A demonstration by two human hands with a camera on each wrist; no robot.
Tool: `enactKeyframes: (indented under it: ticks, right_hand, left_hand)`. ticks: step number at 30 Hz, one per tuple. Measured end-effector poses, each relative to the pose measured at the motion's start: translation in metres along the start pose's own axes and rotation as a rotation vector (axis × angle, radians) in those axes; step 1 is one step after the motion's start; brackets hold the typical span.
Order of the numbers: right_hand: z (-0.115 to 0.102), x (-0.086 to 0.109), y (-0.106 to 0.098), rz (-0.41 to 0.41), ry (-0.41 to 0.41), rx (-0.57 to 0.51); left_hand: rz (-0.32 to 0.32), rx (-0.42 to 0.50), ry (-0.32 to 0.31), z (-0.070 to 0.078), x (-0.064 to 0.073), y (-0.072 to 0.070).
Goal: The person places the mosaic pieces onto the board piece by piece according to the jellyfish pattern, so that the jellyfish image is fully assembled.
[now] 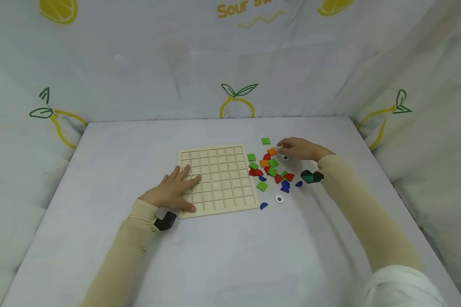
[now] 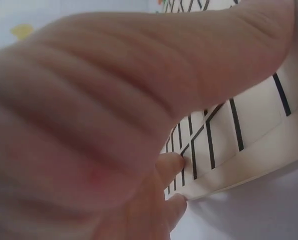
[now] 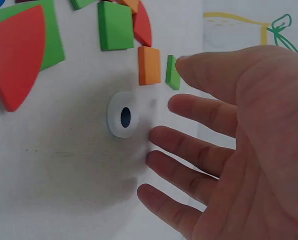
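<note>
resting the left hand (image 1: 170,190) on the left part of a pale grid board (image 1: 223,179), with fingers splayed wide and thumb set apart, pressing flat rather than gripping. finding the board lying flat on the tabletop (image 1: 223,256), partly under the left hand, extending to its right, and standing apart from the right hand (image 1: 301,148). observing square cells ruled in dark lines across the board.

hovering low over the tabletop with the right hand, holding its fingers loosely bent and parted, and showing an open gap between thumb and forefinger. leaving contact of the right fingertips with the tabletop undetermined.

recording a white disc (image 3: 116,120) with a dark centre just beside the right fingertips. noting an orange square (image 1: 272,151) just left of the right hand, and a green square (image 1: 266,140) farther left and beyond. listing red wedges (image 1: 289,177) and blue pieces (image 1: 285,184) on the near side of the right hand, lying in a loose cluster between it and the board. logging a second white disc (image 1: 279,198) nearer than the cluster.

registering beige sleeves (image 1: 140,226) behind both hands, and a lemon-printed cloth (image 1: 138,64) hanging beyond them.
</note>
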State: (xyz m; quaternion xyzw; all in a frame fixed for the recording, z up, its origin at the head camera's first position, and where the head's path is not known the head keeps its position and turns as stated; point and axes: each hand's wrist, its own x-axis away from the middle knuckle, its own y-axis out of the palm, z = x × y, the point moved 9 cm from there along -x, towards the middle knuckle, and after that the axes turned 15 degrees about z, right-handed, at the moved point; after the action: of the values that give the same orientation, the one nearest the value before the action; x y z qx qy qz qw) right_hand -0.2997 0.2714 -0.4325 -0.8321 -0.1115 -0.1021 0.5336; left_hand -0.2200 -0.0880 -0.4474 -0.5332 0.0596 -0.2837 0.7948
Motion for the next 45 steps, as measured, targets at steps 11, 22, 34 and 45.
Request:
enactKeyframes:
  ticks: [11,22,34,45]
  right_hand:
    - [-0.010,-0.008,0.001,0.123,-0.104,0.037]
    - [-0.015,-0.015,0.005,0.202,-0.136,0.062]
    - [-0.016,-0.032,0.009,0.228,-0.030,0.093]
    - [-0.021,-0.025,0.006,0.169,-0.033,-0.032]
  left_hand:
    - [-0.011,0.015,-0.009,0.009,0.002,-0.003]
    - [-0.008,0.022,-0.008,0.011,0.001,0.000]
    - [-0.019,0.024,-0.002,0.009,0.002,0.002]
    - [-0.019,0.033,-0.005,0.008,-0.003,0.002]
